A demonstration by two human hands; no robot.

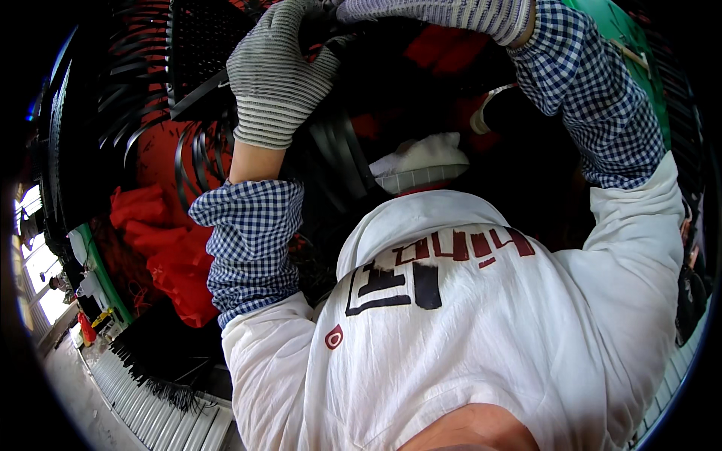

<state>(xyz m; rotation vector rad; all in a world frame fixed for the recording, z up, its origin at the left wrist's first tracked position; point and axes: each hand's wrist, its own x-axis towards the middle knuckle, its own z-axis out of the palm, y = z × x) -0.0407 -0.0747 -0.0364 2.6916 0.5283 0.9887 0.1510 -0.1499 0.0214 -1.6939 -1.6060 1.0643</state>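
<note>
Both my hands are raised at the top of the view, in striped knit work gloves. My left hand (282, 75) has its fingers curled toward the right, with the thumb bent below them. My right hand (451, 16) reaches in from the right, and its fingers meet those of the left at the upper edge. Both look closed there, but what they pinch is dark and partly cut off. Just left of my left hand is a black woven panel (204, 49), with loose black strips (139, 71) fanning from its side. More black strips (199, 158) curve below it.
Red cloth (169, 255) lies bunched at the left. A white cloth bundle (425, 158) rests in front of my chest. Wide dark strips (338, 154) stand beside it. At lower left are a slatted light-coloured surface (165, 421) and a black bristly edge (154, 376). Green material (628, 56) borders the upper right.
</note>
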